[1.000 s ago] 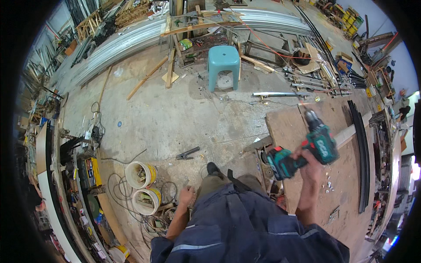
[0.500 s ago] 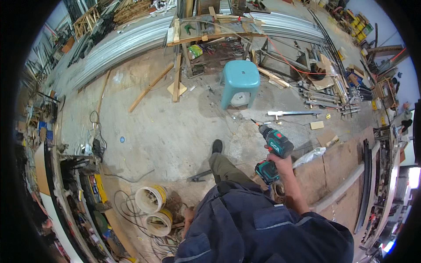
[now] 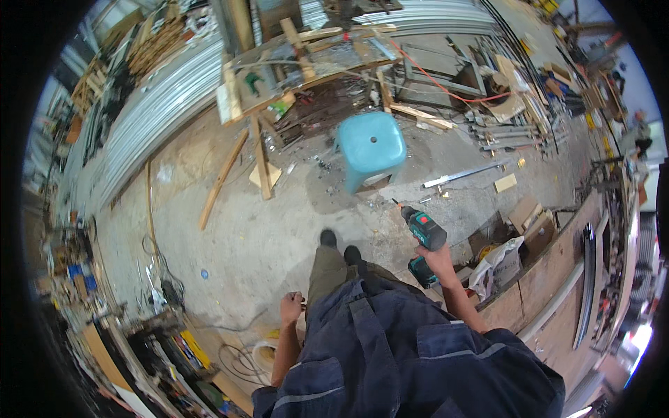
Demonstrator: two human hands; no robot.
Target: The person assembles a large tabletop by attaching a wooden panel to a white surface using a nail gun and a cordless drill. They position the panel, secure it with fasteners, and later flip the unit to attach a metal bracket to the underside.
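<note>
My right hand (image 3: 436,259) grips a teal and black cordless drill (image 3: 425,230) by its handle. A bit with an orange-red part sticks out of the drill's front, pointing forward and left, toward the floor by the stool. At my left side, my left hand (image 3: 293,307) is curled closed; a small dark spot shows at its fingers, too small to name. Ahead of me stands a teal plastic stool (image 3: 371,143), its seat bare. The drill is to the near right of the stool and apart from it.
Beyond the stool is a rough wooden workbench (image 3: 313,75) with boards on it. Long metal profiles (image 3: 164,115) lie at the far left. A wooden board (image 3: 223,180) lies on the floor. To my right are cardboard boxes (image 3: 540,233) and a white bag (image 3: 496,268); a bucket (image 3: 265,354) stands near left.
I have moved forward, closer to the stool and workbench. My left hand has come up and forward from beside the buckets. The drill stays in my right hand.
</note>
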